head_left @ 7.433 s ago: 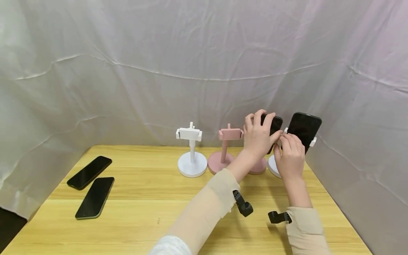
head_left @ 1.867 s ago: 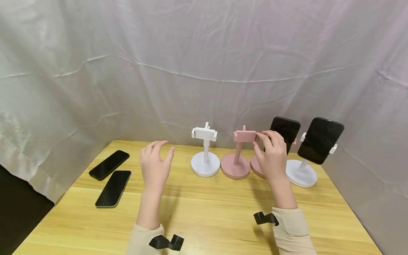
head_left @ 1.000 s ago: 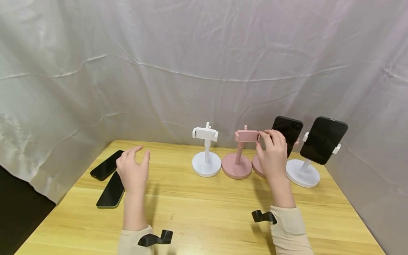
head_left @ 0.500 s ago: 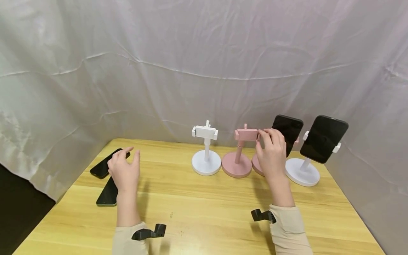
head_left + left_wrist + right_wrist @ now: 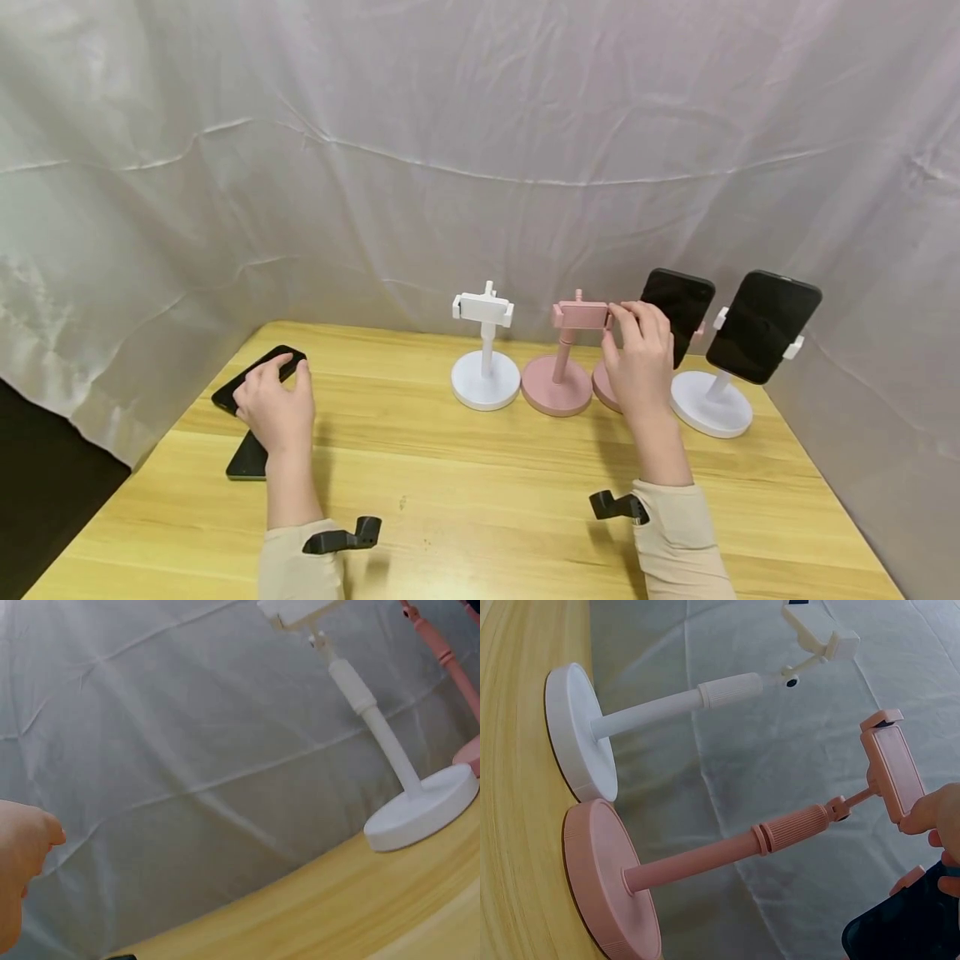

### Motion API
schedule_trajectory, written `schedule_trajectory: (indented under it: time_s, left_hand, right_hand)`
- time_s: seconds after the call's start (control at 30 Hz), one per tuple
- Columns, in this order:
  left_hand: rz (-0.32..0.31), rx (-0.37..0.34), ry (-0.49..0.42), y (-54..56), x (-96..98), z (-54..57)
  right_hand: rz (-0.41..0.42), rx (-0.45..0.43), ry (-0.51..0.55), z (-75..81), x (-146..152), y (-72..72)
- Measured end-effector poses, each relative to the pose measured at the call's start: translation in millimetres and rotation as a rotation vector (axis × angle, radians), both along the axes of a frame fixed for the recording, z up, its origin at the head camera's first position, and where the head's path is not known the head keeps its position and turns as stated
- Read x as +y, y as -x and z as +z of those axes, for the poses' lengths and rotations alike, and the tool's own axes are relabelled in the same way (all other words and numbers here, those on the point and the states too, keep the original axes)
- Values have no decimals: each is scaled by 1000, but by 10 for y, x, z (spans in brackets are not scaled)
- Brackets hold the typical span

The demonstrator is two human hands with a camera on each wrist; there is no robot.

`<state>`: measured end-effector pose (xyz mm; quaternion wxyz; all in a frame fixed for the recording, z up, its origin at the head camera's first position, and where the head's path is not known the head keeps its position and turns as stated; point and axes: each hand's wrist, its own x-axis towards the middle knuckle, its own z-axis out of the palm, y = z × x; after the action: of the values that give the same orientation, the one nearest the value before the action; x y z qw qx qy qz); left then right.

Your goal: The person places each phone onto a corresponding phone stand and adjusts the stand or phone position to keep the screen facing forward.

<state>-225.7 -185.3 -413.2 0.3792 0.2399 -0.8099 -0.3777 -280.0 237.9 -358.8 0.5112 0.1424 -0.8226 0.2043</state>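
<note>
My right hand [image 5: 641, 358] is at the right end of the clamp of a pink phone stand [image 5: 557, 387], its index finger and thumb pinching the clamp's end. In the right wrist view, a fingertip covers that end of the pink clamp [image 5: 896, 769]. At far left my left hand [image 5: 276, 410] hovers over two black phones lying flat, thumb and fingers apart and nothing in them. It partly covers the upper phone [image 5: 227, 394] and most of the lower phone [image 5: 247, 461]. The left wrist view shows only part of the left hand [image 5: 26, 847].
Left of the pink stand is a white phone stand [image 5: 486, 383] with a bare clamp. A second pink stand [image 5: 606, 387], partly hidden by my right hand, holds a black phone [image 5: 678, 304]. Rightmost, another white stand [image 5: 711, 407] carries a phone [image 5: 763, 327]. A grey curtain [image 5: 480, 150] surrounds the table.
Both hands have left the phone on the second pink stand. My left hand has travelled left to the lying phones; my right hand has stayed at the nearer pink clamp for about two seconds.
</note>
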Motion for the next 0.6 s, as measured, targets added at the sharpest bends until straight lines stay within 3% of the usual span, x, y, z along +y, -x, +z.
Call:
schedule_trajectory:
  time_s: [0.37,0.6]
  left_hand:
    - [73,-13,-7,5,-128,-213]
    - [77,-64,-25,25,-182,-332]
  right_hand:
    - [-7,-30,-25,8,-4,-24]
    - [-12,-32,-22,7,0,-23]
